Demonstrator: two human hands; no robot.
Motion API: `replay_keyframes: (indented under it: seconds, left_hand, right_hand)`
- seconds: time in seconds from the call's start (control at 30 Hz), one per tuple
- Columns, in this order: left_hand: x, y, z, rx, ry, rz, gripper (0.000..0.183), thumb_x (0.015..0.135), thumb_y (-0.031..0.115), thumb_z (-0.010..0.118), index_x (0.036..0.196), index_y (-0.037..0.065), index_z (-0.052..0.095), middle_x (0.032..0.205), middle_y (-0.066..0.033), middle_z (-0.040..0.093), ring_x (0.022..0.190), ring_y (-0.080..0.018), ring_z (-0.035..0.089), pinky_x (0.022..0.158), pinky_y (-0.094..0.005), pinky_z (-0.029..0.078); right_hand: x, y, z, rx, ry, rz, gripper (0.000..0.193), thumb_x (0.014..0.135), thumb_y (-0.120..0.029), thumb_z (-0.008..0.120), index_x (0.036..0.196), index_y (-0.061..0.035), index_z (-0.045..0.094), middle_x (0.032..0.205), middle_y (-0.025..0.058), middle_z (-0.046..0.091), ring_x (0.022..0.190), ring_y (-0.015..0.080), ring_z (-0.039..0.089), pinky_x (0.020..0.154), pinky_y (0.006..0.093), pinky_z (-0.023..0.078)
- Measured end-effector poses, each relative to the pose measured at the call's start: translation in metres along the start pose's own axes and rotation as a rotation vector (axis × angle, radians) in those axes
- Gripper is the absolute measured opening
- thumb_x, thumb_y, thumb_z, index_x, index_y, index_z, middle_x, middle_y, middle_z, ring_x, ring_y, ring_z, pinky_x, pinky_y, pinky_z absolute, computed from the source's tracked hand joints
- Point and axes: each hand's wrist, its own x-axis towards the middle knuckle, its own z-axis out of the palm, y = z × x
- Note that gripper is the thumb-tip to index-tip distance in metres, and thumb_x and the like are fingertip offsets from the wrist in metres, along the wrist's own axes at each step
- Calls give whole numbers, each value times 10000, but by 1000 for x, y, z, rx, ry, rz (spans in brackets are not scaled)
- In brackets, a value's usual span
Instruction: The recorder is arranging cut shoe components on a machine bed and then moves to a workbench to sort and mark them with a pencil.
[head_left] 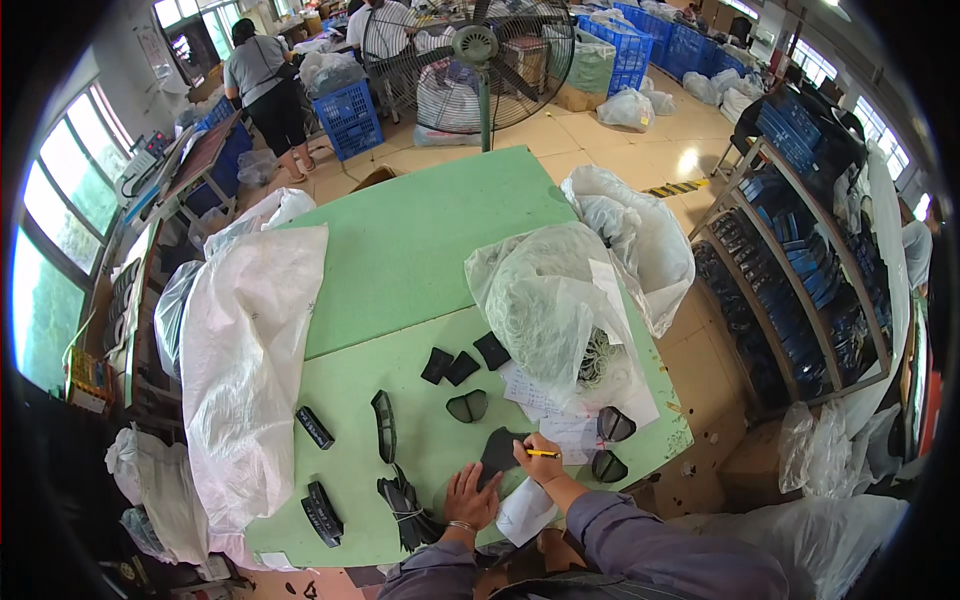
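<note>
My right hand (538, 462) grips a yellow pencil (546, 454) over a flat dark piece (498, 452) on the green table (400, 340). My left hand (470, 498) lies with fingers spread at the lower left edge of that piece. Between my wrists is a folded white sheet (525, 512). A tied bundle of black straps (405, 508) rests left of my left hand. Beyond my hands lie a dark rounded part (467, 406) and several small black pads (462, 368). Two more rounded parts, one of them a dark triangular part (608, 466), sit to the right.
A clear plastic bag (535, 285) of pale looped material stands on handwritten papers (570, 436). White sacking (250, 370) drapes the table's left side. Black curved parts (322, 514) lie at the left. Beyond are a large fan (476, 45), a slanted rack (800, 270) and people.
</note>
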Motion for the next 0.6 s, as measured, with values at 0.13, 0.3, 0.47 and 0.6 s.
replay_keyframes:
  seconds: [0.13,0.3,0.47,0.6]
  left_hand:
    - [0,-1,1,-2,-6,-2,412,771,244,602,1176,311,632,1303,-104,497,1241,-281,442,1030,-471,326]
    - [-1,-1,2,8,-19,-1,429,767,244,604,1189,319,621,1327,-98,482,1254,-279,432,1024,-472,332]
    - [0,0,1,9,0,2,423,772,244,604,1188,318,622,1327,-100,477,1254,-282,431,1020,-470,334]
    - [1,0,0,12,-29,-1,420,774,249,605,1188,315,623,1311,-109,488,1249,-284,436,1018,-474,336]
  right_hand:
    - [0,1,1,-3,4,-2,281,803,-272,694,701,-94,503,582,103,566,519,311,579,473,387,456]
    - [0,2,2,-6,26,-8,273,798,-250,699,695,-94,501,582,99,563,512,310,577,466,386,456]
    - [-1,3,2,2,0,-2,281,804,-286,694,714,-83,523,576,103,573,516,315,581,480,400,456]
    - [-1,3,2,21,26,-14,281,804,-287,693,717,-81,522,573,103,572,514,318,580,481,403,458]
